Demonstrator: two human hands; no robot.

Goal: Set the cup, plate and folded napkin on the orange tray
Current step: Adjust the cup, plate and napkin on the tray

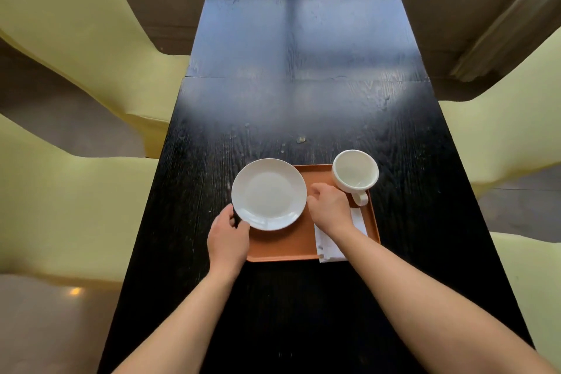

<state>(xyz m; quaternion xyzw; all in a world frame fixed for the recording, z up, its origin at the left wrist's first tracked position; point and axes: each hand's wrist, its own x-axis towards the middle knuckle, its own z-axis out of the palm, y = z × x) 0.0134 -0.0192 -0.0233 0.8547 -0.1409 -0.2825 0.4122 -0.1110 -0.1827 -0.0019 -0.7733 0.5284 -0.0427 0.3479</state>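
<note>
An orange tray (291, 247) lies on the dark table near me. A round white plate (269, 193) is over the tray's left part, jutting past its left edge. My left hand (228, 237) grips the plate's near-left rim, and my right hand (330, 206) touches its right rim with curled fingers. A white cup (354, 171) stands at the tray's far right corner, handle toward me. A folded white napkin (329, 244) lies along the tray's right side, partly under my right wrist, with its near end overhanging the tray's front edge.
The long black wooden table (303, 100) stretches away from me, with a small crumb (301, 139) beyond the tray. Pale yellow chairs (76, 206) stand on both sides of the table.
</note>
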